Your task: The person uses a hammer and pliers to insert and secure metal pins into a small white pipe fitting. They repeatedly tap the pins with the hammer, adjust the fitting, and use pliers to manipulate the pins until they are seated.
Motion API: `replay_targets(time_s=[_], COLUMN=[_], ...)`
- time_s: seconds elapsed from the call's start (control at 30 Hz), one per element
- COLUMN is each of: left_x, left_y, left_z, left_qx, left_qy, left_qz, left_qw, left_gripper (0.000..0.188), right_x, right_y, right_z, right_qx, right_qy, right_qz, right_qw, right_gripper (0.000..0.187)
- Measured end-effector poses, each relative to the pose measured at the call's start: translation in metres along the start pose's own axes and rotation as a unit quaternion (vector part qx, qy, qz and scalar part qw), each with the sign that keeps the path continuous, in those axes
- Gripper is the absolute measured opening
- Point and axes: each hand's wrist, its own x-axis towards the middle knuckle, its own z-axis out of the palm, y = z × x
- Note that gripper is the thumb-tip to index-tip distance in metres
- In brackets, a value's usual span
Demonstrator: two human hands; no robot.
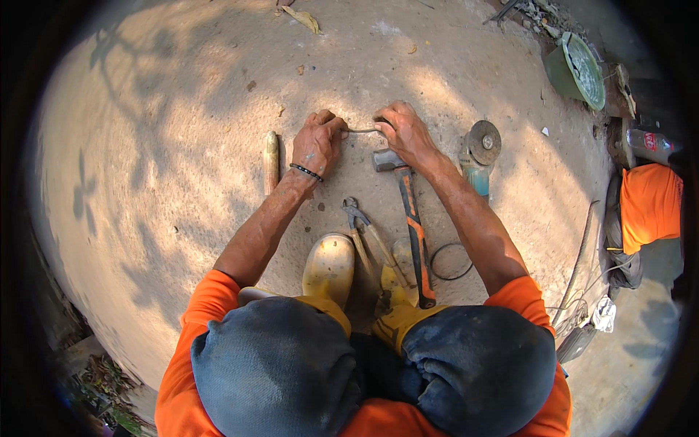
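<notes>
A short, thin metal rod [362, 131] spans the gap between my two hands, just above the concrete ground. My left hand [319, 142] is closed on its left end, and my right hand [406, 132] pinches the right end; the fingers hide both tips. Under my right wrist lies a hammer [414, 226] with an orange and black handle, its head close to that hand. Pincers [368, 229] rest between my yellow boots [328, 266], jaws pointing away from me. Left of my left hand is a short wooden piece [271, 162].
An angle grinder [480, 149] with a round disc lies beyond my right forearm. Nearer is a thin black ring [451, 261]. A green bucket [575, 71] lies tilted at far right, above a plastic bottle [650, 144] and orange cloth [649, 206]. Cables [579, 273] run along the right.
</notes>
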Motion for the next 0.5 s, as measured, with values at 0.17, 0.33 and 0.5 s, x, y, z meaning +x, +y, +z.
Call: replay_targets(time_s=[0.17,0.33,0.5], left_x=[0.013,0.019,0.024], left_y=[-0.011,-0.021,-0.027], left_z=[0.004,0.014,0.020], left_qx=[-0.078,-0.126,-0.151], left_qy=[-0.017,-0.001,-0.003], left_qz=[-0.064,-0.127,-0.175], left_qw=[0.995,0.984,0.973], left_gripper=[0.005,0.008,0.013], right_x=[-0.066,-0.156,-0.176], right_y=[-0.029,-0.067,-0.068], right_z=[-0.012,-0.001,-0.003], right_qx=[0.095,-0.100,0.355], right_qy=[0.145,0.165,-0.084], right_qz=[0.214,0.160,0.452], right_qw=[0.961,0.968,0.814], right_gripper=[0.036,0.043,0.033])
